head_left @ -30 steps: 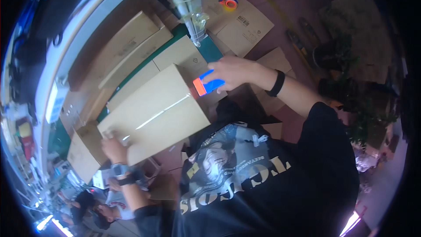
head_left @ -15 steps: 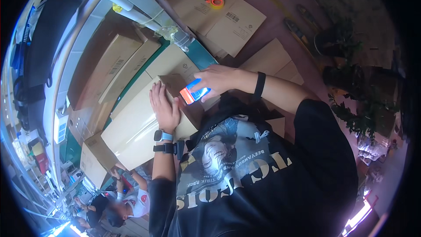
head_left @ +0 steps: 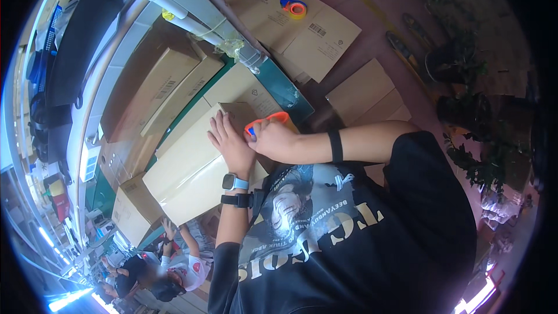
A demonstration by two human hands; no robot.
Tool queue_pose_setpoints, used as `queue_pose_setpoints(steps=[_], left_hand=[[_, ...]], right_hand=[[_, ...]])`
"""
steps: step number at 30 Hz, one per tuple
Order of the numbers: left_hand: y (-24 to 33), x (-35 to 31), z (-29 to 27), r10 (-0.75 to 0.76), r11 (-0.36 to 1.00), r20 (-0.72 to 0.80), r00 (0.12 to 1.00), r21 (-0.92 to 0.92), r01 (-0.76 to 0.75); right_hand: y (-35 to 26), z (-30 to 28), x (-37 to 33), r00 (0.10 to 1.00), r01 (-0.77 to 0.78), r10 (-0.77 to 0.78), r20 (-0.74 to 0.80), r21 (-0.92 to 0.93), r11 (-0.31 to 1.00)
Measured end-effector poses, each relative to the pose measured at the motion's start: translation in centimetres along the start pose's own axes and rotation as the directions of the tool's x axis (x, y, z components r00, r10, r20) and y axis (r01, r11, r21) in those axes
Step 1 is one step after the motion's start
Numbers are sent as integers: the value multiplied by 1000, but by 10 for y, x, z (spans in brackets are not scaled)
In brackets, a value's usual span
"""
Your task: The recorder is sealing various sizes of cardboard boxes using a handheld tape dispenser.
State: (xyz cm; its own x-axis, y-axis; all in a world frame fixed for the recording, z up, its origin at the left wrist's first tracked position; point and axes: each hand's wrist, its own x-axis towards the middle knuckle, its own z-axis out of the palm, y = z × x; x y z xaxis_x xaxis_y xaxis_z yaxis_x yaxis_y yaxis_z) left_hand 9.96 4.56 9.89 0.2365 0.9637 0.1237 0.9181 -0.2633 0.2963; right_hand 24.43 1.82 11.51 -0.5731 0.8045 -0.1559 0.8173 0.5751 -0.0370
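The right hand (head_left: 276, 141) grips an orange-and-blue handheld tape dispenser (head_left: 280, 117) right at the end of the long cardboard carton (head_left: 189, 175), and the left hand (head_left: 233, 149) lies flat, fingers slightly spread, on the carton's top! Beyond them, another tape dispenser (head_left: 297, 9) rests on flattened cardboard (head_left: 290, 35).

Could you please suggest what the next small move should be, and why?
Perhaps tilt the dispenser to make a cut: the right hand grips it by the box's end, while the left hand lies spread on the box near that end.
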Motion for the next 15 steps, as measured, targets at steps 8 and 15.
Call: queue_pose_setpoints(steps=[8, 15], left_hand=[[12, 7, -7, -63, 995, 89, 994, 85, 56], [6, 6, 7, -103, 994, 9, 995, 45, 103]], right_hand=[[67, 50, -40, 933, -164, 104, 344, 148, 975], [103, 17, -48, 924, -383, 338, 180, 454, 804]])
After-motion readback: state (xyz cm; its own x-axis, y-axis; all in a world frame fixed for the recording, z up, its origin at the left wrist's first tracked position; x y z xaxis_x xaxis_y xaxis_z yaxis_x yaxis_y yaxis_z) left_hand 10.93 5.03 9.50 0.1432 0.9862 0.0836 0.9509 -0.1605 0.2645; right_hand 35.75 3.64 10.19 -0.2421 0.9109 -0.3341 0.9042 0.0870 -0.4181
